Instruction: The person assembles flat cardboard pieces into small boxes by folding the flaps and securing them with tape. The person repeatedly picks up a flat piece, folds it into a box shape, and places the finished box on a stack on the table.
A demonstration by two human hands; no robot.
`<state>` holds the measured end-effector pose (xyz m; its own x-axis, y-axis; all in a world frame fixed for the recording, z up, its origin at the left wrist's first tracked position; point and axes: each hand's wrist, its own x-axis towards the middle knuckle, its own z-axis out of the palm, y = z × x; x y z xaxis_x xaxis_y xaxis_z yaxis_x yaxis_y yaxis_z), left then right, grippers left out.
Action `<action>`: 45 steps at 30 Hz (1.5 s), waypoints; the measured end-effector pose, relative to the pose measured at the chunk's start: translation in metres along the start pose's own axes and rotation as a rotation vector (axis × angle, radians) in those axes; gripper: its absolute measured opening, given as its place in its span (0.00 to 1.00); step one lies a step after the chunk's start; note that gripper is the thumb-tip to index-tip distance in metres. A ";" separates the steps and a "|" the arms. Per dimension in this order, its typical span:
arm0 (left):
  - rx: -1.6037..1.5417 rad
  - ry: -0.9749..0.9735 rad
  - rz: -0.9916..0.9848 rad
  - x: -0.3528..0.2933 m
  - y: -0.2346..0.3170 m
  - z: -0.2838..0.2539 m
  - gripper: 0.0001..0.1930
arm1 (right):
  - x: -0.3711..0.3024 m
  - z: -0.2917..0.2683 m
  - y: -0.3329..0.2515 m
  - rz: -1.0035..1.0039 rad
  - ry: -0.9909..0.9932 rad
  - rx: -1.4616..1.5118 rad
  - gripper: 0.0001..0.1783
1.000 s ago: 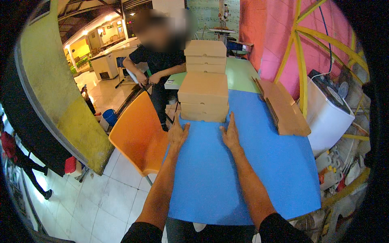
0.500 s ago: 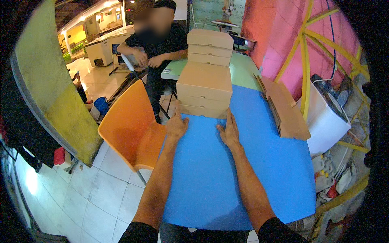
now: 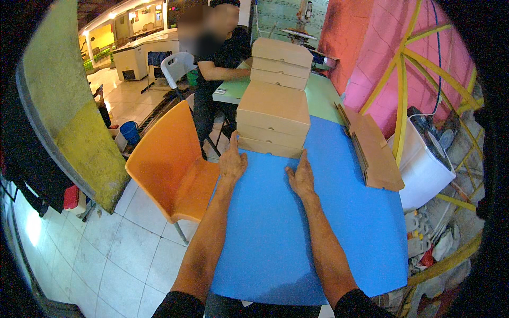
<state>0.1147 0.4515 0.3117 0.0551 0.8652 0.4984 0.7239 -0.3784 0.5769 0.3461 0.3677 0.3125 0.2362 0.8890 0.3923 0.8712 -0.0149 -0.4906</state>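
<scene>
Three stacked boxes [image 3: 273, 108], mid-frame, could slide askew, I'd say, if the left hand [image 3: 231, 164] and right hand [image 3: 302, 179], fingers together, thumbs spread, push unevenly.

Downward head-height fisheye view over hands [image 3: 231, 165]

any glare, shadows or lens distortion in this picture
Head view: strong white glare on the floor tiles at far left; head view: soft shadow on the blue tabletop near its front edge; head view: fisheye curving toward the rim, corners black.
</scene>
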 end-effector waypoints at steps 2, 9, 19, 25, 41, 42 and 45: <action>0.029 0.040 0.027 -0.001 -0.002 0.001 0.43 | 0.001 0.002 0.002 -0.034 -0.001 -0.027 0.53; -0.023 -0.056 0.006 0.005 -0.009 0.005 0.49 | 0.000 0.004 0.002 0.025 0.027 0.029 0.54; 0.100 -0.103 0.197 -0.077 0.026 -0.017 0.47 | -0.023 -0.009 -0.004 -0.075 0.112 0.131 0.60; 0.416 -0.242 0.205 -0.136 0.056 -0.030 0.40 | -0.103 -0.034 -0.035 -0.115 -0.112 -0.205 0.49; 0.456 -0.399 0.093 -0.162 0.086 -0.057 0.38 | -0.064 -0.174 0.184 0.190 0.423 -0.176 0.26; 0.454 -0.395 0.087 -0.163 0.086 -0.057 0.37 | -0.055 -0.180 0.196 0.155 0.407 -0.104 0.26; 0.432 -0.381 0.079 -0.165 0.085 -0.058 0.37 | -0.027 -0.185 0.228 0.208 0.246 0.052 0.26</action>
<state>0.1279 0.2575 0.3161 0.3056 0.9276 0.2150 0.9183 -0.3468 0.1910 0.6180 0.2556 0.3338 0.5093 0.7319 0.4527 0.7716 -0.1554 -0.6168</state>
